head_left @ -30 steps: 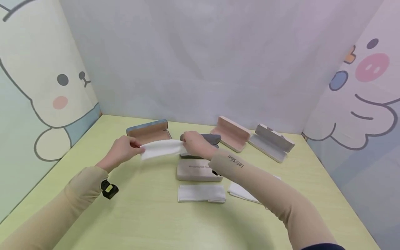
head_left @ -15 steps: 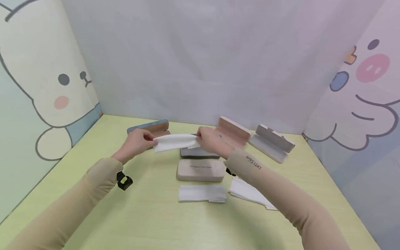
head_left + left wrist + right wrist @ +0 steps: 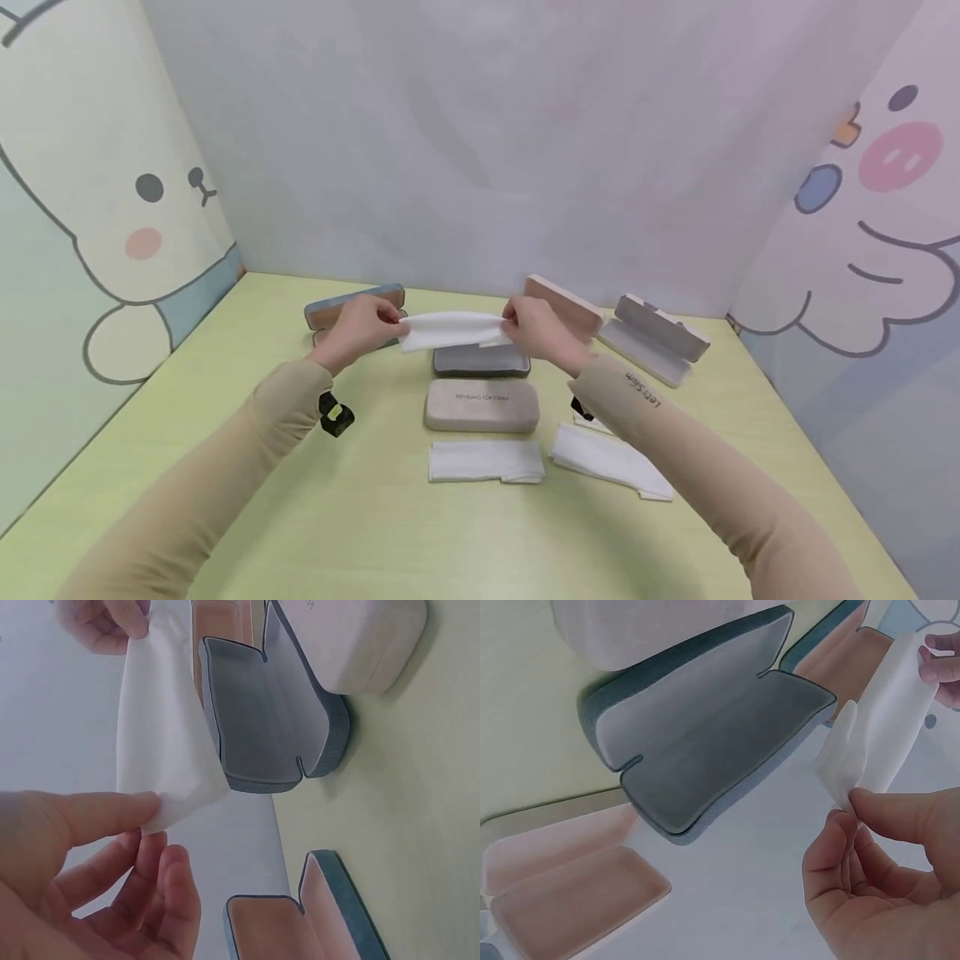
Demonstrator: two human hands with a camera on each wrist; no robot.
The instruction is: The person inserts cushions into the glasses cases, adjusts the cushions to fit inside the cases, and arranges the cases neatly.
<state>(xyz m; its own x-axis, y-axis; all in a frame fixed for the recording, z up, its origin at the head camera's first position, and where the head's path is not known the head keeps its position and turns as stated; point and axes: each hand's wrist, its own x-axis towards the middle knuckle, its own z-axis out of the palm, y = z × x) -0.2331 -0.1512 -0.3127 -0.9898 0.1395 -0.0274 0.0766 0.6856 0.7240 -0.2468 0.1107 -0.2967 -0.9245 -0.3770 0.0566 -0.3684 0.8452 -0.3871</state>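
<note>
Both hands have carried the held white cloth point(image 3: 450, 330) farther right since half a second ago, and from my head view it now hides the raised lid of the dark open case point(image 3: 482, 362). Nearest on the table point(image 3: 337, 533) I see a flat folded cloth point(image 3: 483, 461), with a slanted folded cloth point(image 3: 611, 462) just to its right, partly behind the right sleeve point(image 3: 675, 433). Beyond them lies the closed beige case point(image 3: 482, 406), lettering on its lid, its inside hidden from me. Behind that sits the dark open case, its grey lining showing in both wrist views. At this depth my left hand point(image 3: 358, 329) pinches one end of the held white cloth between thumb and fingers, almost no gap left, the other fingers loosely bent; my right hand point(image 3: 542, 332) pinches the opposite end just as tightly, so the strip spans between them, off the table. Farther back stand three more open cases: the blue case point(image 3: 354, 305) at left with peach-brown lining, the pink case point(image 3: 564, 307), its lower half behind the right hand in the head view, and the grey case point(image 3: 654, 340) at right, showing pale grey lining.
</note>
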